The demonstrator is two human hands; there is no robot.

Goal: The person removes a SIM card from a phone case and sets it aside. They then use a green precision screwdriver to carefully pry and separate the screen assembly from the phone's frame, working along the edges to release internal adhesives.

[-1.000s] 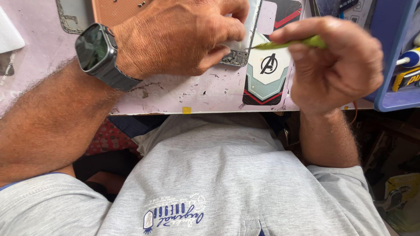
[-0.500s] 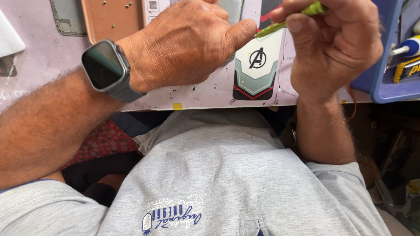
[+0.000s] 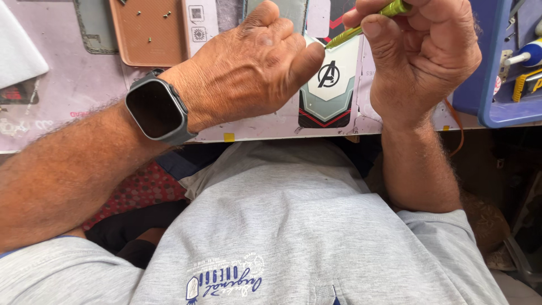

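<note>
My left hand, with a dark smartwatch on the wrist, lies curled on a grey phone-like device at the top edge and covers most of it. Its thumb points right, to the tip of a thin green tool. My right hand is closed round that tool, which slants down to the left, its tip just off the thumb. Under the tip lies a phone-back skin in white, grey and black with a round emblem. What the tip touches is hidden.
A pale pink work mat covers the bench. On it sits an orange-brown phone case with small loose screws. A blue tray with tools stands at the right. A white cloth is at far left. The bench edge is close to my grey shirt.
Both hands have shifted up towards the frame's top edge. The green tool has tilted from nearly level to a steeper slant, and my left thumb has stretched out to its tip.
</note>
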